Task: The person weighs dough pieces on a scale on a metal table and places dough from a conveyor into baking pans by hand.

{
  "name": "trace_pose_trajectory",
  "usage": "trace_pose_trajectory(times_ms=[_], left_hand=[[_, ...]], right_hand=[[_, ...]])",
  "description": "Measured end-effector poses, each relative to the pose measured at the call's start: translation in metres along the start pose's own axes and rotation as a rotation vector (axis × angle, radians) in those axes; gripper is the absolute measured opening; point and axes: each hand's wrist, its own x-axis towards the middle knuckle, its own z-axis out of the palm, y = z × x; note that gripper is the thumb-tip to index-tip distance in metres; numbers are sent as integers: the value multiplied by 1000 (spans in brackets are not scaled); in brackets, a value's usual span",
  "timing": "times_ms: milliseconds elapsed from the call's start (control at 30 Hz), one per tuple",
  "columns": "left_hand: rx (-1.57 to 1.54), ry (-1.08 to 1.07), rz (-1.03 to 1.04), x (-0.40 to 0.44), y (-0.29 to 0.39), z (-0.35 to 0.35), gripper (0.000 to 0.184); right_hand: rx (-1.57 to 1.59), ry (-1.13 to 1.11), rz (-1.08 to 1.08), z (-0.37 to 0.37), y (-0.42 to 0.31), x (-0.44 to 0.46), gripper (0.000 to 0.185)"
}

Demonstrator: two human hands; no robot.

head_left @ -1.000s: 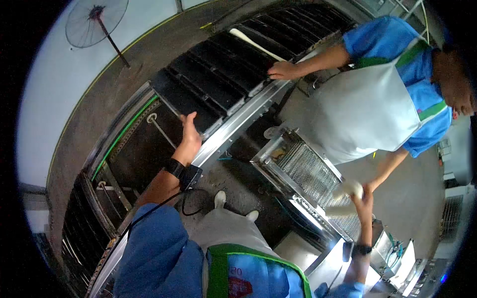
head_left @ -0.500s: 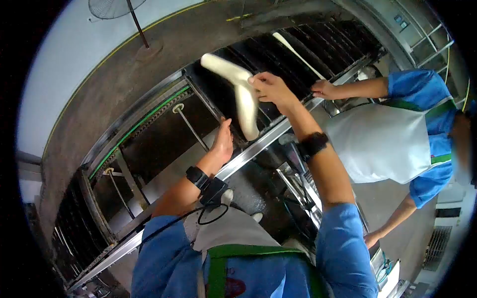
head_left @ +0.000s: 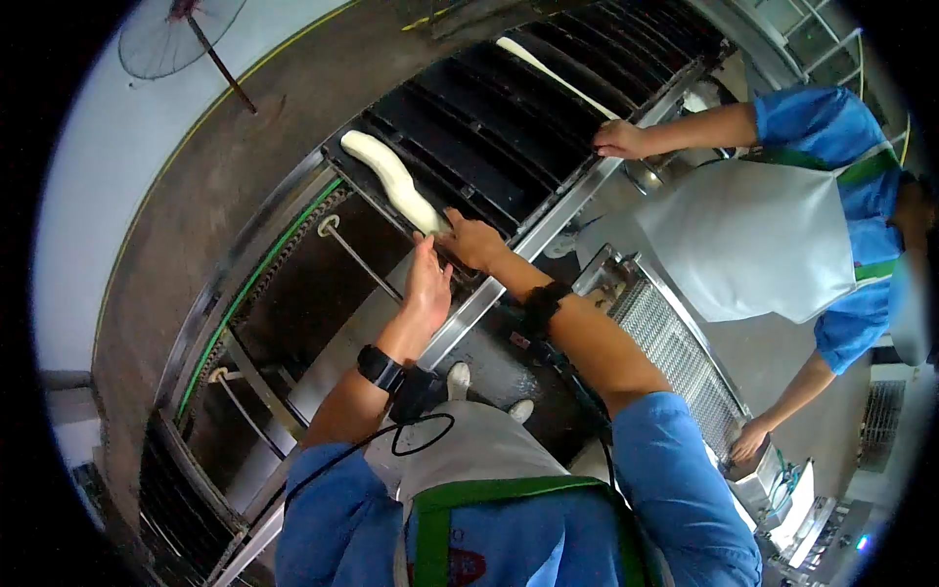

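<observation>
The long pale dough-like roll (head_left: 391, 181) lies, slightly curved, in the nearest of the black rectangular trays (head_left: 469, 137). The right hand (head_left: 473, 242), fingers loosely spread, touches its near end; the left hand (head_left: 426, 291) is open beside the tray's edge. A thinner pale strip (head_left: 553, 76) lies in a farther tray, near a co-worker's hand (head_left: 620, 139).

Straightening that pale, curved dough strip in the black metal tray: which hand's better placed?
Right hand, likely: over the tray, fingers at the near end of the strip; left hand is by the tray's side edge.
</observation>
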Motion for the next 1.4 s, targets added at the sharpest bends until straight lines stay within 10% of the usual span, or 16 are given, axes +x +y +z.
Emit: trace_pose_trajectory(times_ms=[167, 267, 400, 633, 733, 767, 1167, 1400], left_hand=[[69, 111, -46, 4, -6, -1, 57], [-81, 95, -118, 33, -14, -22, 45], [88, 160, 101, 51, -8, -26, 44], [479, 19, 50, -8, -3, 25, 37], [1412, -52, 636, 36, 10, -33, 38], [1136, -60, 447, 65, 15, -54, 39], [1371, 1045, 486, 53, -5, 13, 37], [1440, 1084, 446, 54, -2, 14, 39]], right_hand=[[-447, -185, -64, -15, -10, -21, 24], [-295, 363, -298, -4, -2, -53, 17], [-296, 305, -298, -18, 32, -137, 25], [-9, 320, 350, -2, 199, -338, 33], [159, 583, 527, 14, 237, -441, 27], [267, 538, 722, 17, 246, -466, 26], [73, 815, 897, 68, 329, -641, 31], [189, 833, 976, 59, 319, -650, 30]])
